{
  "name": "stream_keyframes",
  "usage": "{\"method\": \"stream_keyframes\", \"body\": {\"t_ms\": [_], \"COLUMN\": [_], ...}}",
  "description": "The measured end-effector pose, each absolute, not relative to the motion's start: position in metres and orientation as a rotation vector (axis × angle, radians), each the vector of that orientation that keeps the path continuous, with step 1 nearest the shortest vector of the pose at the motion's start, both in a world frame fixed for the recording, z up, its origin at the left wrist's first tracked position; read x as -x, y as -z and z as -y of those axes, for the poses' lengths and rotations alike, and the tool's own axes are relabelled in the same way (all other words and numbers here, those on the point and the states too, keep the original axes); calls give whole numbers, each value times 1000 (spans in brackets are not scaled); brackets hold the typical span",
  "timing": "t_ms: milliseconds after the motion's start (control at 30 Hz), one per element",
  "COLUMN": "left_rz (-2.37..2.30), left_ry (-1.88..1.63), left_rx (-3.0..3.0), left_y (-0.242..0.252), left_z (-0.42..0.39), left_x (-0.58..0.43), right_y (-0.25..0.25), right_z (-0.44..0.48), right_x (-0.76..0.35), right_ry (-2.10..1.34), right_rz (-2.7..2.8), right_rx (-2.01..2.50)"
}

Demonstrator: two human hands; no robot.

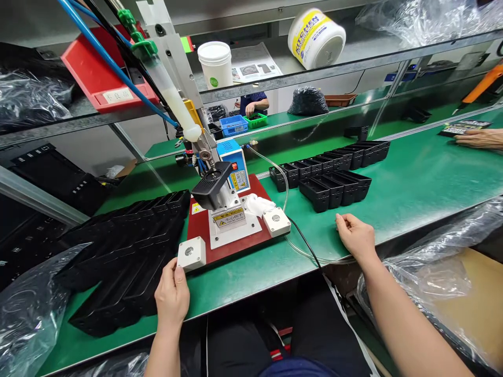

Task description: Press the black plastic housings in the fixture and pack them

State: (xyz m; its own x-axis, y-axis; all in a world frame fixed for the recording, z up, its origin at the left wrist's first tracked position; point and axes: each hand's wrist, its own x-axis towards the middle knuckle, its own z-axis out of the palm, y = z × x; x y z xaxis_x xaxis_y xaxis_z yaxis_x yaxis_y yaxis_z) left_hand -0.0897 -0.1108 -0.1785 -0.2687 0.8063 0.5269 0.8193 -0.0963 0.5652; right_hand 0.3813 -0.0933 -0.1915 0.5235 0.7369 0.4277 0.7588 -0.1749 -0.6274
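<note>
My left hand point(172, 296) rests on the green bench just in front of the left white button box point(191, 253), its thumb touching the box; its fingers are curled and hold nothing visible. My right hand point(354, 235) lies on the bench to the right of the right button box point(276, 221), fingers curled under, nothing seen in it. Between the two boxes stands a dispensing machine on a red base point(231, 246). A black plastic part point(212, 187) sits tilted on its fixture below the glue syringe point(173, 94).
Stacked black trays point(129, 251) lie to the left. Rows of black plastic housings point(334, 178) stand at right of the machine. Another person's hand point(479, 139) rests far right; a second person works behind. Plastic bags point(432, 272) hang at the bench edge. A shelf above holds a cup and a tub.
</note>
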Motion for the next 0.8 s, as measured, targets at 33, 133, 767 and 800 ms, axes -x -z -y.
{"method": "stream_keyframes", "body": {"t_ms": [33,133,767,800], "left_rz": [2104,2105,2090,2081], "left_ry": [1334,1318,1295,1294], "left_rx": [1885,1891,1897,1899], "left_y": [178,178,183,185], "left_z": [111,111,109,108], "left_x": [89,89,94,95], "right_y": [192,193,192,192], "right_z": [93,92,93,93], "right_x": [-381,-381,-380,-380], "right_ry": [40,55,43,45], "right_rz": [1227,1236,1225,1226], "right_rx": [1922,1921,1929,1927]}}
